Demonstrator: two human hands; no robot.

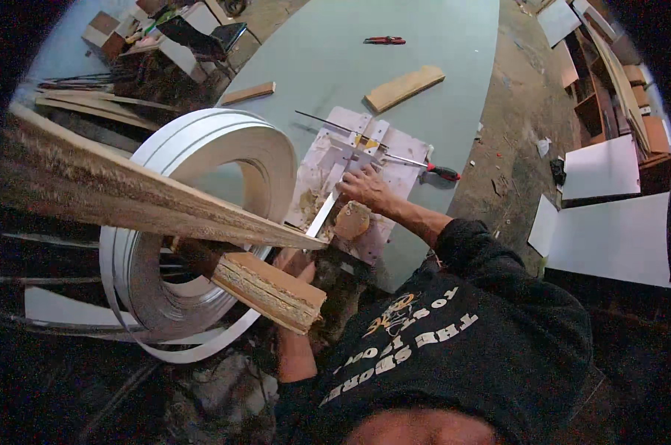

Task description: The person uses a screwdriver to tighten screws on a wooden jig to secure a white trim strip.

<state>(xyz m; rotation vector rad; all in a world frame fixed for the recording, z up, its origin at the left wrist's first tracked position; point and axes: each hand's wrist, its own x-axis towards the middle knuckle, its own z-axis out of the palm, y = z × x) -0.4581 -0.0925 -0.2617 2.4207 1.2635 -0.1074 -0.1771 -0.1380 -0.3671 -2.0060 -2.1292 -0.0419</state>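
A big roll of white edge banding (224, 122) hangs on a wooden arm at the left. A loose white strip (323, 215) of it slants up to a small jig of white blocks (369, 141) on a glue-stained white board (395, 200). My right hand (365, 187) is closed on the strip at the jig's near end. Lower down, my left hand (295, 265) is mostly hidden behind a wooden beam (165, 182), so its fingers do not show clearly. Across the jig lies a screwdriver (444, 173) with a red and black handle. Close to my right hand sits a round wooden piece (352, 220).
The beam and a chipped wood block (272, 291) jut in from the left, near my left forearm. On the grey-green table (321, 44) lie a red utility knife (385, 40), a wood offcut (404, 87) and a small wood strip (248, 93). White panels (610, 237) stand at the right.
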